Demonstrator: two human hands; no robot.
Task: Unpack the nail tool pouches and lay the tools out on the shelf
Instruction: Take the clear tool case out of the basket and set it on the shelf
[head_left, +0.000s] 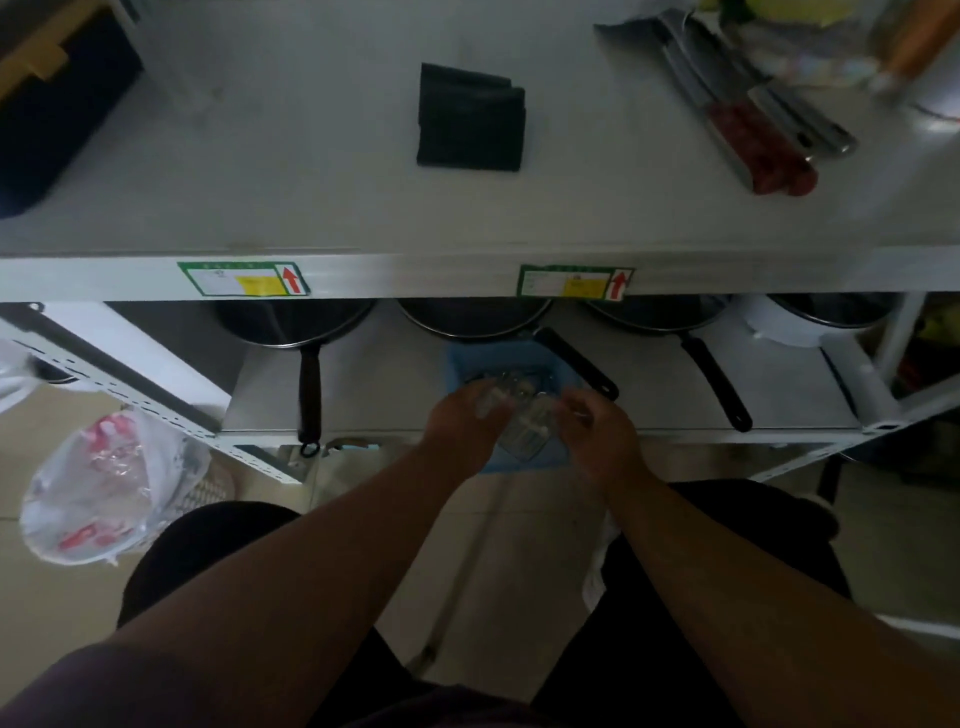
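Both my hands reach down to the lower shelf (779, 400), over a blue mat or tray (462, 364). My left hand (460, 421) grips the edge of a clear plastic pouch (524, 436) with metal nail tools inside. My right hand (597, 426) pinches the pouch's other side. More small metal tools (511, 376) lie on the blue surface just beyond my fingers. On the upper shelf (311, 197) a folded black pouch (470, 122) lies flat in the middle.
Several black frying pans (309, 358) sit on the lower shelf with handles pointing toward me. Knives (753, 130) lie at the upper shelf's right; a black-and-yellow case (47, 98) sits at its left. A plastic bag (104, 483) hangs at the left.
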